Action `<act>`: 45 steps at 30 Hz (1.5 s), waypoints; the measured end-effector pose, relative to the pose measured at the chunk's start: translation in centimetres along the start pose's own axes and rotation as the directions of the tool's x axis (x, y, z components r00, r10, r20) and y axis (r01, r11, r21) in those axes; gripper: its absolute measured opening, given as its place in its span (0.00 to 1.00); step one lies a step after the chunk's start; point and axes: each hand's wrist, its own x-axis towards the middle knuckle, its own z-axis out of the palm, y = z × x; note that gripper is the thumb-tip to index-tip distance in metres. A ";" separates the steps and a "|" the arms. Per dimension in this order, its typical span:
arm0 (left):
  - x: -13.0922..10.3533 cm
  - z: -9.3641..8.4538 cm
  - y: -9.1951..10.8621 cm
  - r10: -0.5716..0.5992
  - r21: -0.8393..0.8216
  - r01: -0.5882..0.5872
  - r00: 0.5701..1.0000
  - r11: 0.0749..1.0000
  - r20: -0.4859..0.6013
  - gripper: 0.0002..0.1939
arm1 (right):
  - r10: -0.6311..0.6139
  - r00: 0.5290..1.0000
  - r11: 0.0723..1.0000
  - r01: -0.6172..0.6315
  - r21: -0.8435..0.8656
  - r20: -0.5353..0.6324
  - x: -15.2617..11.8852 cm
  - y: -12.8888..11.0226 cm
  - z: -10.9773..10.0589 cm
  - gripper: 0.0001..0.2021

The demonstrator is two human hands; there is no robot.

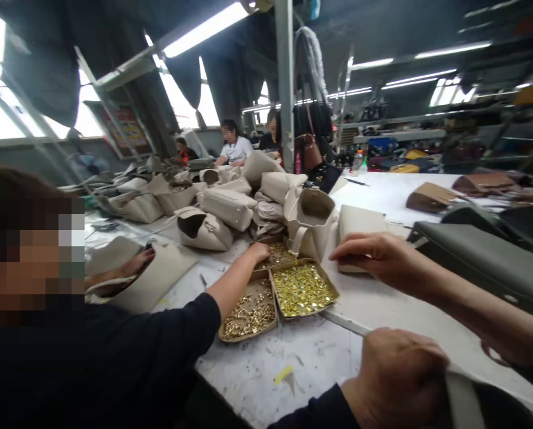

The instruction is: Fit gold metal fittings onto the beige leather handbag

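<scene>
At the lower right, my left hand (394, 372), in a dark sleeve, is closed around the edge of a handbag (467, 399). Only part of this bag shows: a pale strip and a dark interior. My right hand (378, 253) reaches in from the right above the table, its fingers extended and loosely bent. No object is visible in it. Left of my right hand is a tray of shiny yellow-gold pieces (339, 293). A tray of small gold metal studs (224, 338) stands against it. Behind them is a third tray (288, 239) of small gold pieces.
A co-worker at the left puts a hand (258, 253) into the back tray; their other hand is inside a cream bag (168, 277). Cream handbags (228, 208) are piled behind the trays. A dark green bag (485, 256) lies at right. A metal post (284, 89) rises behind.
</scene>
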 end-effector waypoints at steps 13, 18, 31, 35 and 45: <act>0.3 -1.7 -0.2 -0.020 -0.258 -0.002 0.997 0.966 -0.080 0.11 | 0.548 0.799 0.699 -0.275 0.660 -0.248 -18.6 1.5 -1.1 0.12; 0.9 -1.9 0.9 0.113 -0.213 -0.116 0.993 0.970 -0.028 0.09 | 0.423 0.885 0.814 -0.277 0.511 -0.195 -20.0 -0.2 -0.4 0.07; 0.3 -1.8 0.7 0.096 -0.179 -0.097 0.995 0.979 -0.014 0.09 | 0.449 0.882 0.863 -0.386 0.327 -0.144 -19.6 -1.0 0.2 0.06; 0.3 -1.8 0.8 0.096 -0.165 -0.098 0.995 0.981 -0.022 0.11 | 0.395 0.909 0.900 -0.354 0.252 -0.131 -19.3 -1.4 0.2 0.07; 0.4 -1.9 0.9 0.086 -0.173 -0.090 0.996 0.981 -0.029 0.12 | 0.378 0.917 0.916 -0.351 0.194 -0.128 -19.3 -1.5 0.1 0.07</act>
